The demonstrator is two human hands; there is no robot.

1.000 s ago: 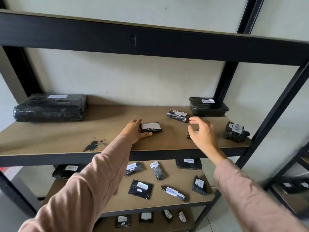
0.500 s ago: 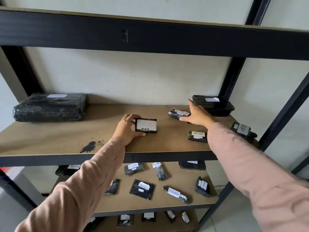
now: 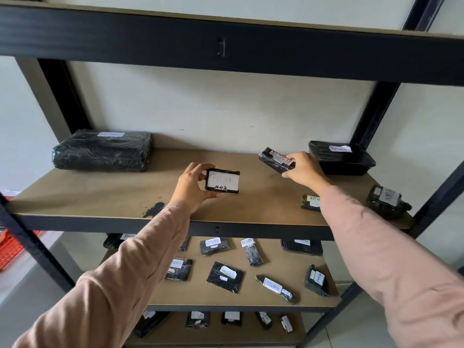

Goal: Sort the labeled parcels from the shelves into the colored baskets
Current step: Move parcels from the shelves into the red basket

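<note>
My left hand (image 3: 192, 188) grips a small black parcel (image 3: 223, 181) by its left end and holds it tilted up above the middle shelf (image 3: 105, 197); its white label reads RETURN with a date. My right hand (image 3: 305, 170) grips a long black parcel (image 3: 275, 159) with a RETURN label, near the back right of the same shelf. Just under my right forearm lies a small labelled parcel (image 3: 309, 202), partly covered by my sleeve.
On the same shelf a big wrapped parcel (image 3: 101, 150) sits at the left, a flat black box (image 3: 344, 156) at the back right and a lumpy RETURN parcel (image 3: 386, 200) at the right edge. Several labelled parcels lie on the lower shelves (image 3: 251, 295). A red basket (image 3: 10, 247) shows at far left.
My left hand lifted the small parcel off the shelf and turned its label toward me. My right hand reached back past the small front parcel and took hold of the long parcel.
</note>
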